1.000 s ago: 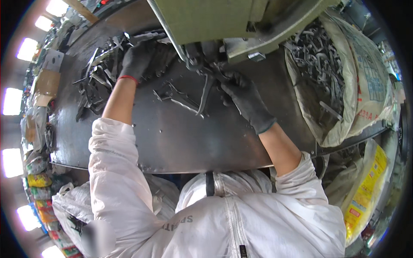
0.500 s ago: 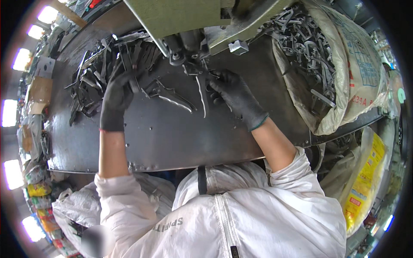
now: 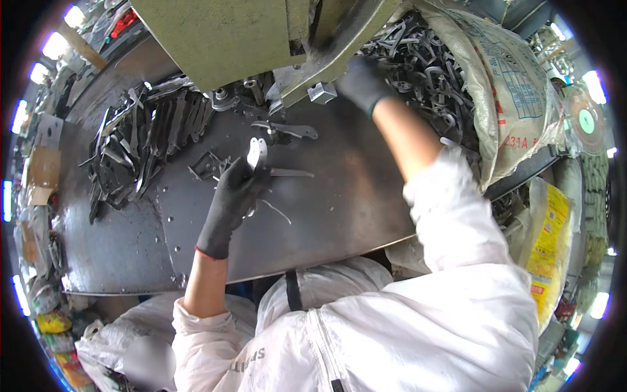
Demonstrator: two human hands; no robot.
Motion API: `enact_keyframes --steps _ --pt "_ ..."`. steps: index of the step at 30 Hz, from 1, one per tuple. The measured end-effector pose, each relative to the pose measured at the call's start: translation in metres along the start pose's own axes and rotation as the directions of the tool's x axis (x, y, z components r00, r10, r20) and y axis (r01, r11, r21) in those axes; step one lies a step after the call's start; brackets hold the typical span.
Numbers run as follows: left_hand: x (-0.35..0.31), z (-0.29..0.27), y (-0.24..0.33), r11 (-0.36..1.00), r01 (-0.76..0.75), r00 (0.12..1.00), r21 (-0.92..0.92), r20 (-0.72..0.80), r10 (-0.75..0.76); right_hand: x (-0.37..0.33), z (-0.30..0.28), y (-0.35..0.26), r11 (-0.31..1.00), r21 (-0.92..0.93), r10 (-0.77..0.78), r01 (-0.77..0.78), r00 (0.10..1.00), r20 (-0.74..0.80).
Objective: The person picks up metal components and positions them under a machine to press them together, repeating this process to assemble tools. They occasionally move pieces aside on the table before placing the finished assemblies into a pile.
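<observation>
My left hand (image 3: 234, 193), in a dark glove, is closed around a flat metal handle piece (image 3: 258, 151); its pale rounded end with small holes sticks up past my fingers. A slim grey metal arm (image 3: 292, 172) juts out to the right of that hand; I cannot tell whether it belongs to the same piece. Just left of the fingers lies a dark jointed metal part (image 3: 208, 166). Beyond them, a grey lever (image 3: 287, 129) sits under the press. My right hand (image 3: 364, 83), gloved and smeared by motion, is at the near-left edge of the curved metal parts (image 3: 431, 72); its fingers are hidden.
The green press body (image 3: 215, 39) hangs over the far side of the metal table (image 3: 313, 215). Dark metal handles (image 3: 140, 130) are heaped at left. An open woven sack (image 3: 516, 98) holds the curved parts at right. A yellow-and-white bag (image 3: 548, 248) stands below it.
My left hand has moved right and nearer, from beside the heap, and now grips a handle piece. My right hand has left the press for the sack's parts. The whole view has shifted.
</observation>
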State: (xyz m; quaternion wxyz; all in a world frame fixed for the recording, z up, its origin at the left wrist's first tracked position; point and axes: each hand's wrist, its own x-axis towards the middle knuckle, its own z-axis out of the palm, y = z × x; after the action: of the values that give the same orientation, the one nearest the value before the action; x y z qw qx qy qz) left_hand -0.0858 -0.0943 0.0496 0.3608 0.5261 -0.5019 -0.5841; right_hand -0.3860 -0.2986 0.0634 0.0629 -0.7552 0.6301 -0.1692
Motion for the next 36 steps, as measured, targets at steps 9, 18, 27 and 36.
enact_keyframes --steps 9,18,27,36 --pt "-0.006 0.005 0.015 0.995 -0.104 0.985 -0.011 -0.137 0.101 -0.09 -0.045 -0.025 0.41 0.908 -0.02 -0.084 0.995 0.102" --pt "0.03 0.023 0.023 0.988 -0.007 0.998 -0.156 -0.062 -0.003 -0.129 -0.009 -0.076 -0.054 0.928 -0.125 -0.369 0.924 0.36" --pt "0.039 0.018 0.005 0.984 -0.177 0.977 0.013 -0.118 0.177 -0.125 -0.004 -0.09 0.097 0.935 -0.109 -0.341 0.93 0.351" --pt "0.061 0.007 0.02 0.969 0.064 0.993 -0.239 -0.078 -0.084 -0.106 0.023 -0.09 0.147 0.909 -0.128 -0.391 0.903 0.409"
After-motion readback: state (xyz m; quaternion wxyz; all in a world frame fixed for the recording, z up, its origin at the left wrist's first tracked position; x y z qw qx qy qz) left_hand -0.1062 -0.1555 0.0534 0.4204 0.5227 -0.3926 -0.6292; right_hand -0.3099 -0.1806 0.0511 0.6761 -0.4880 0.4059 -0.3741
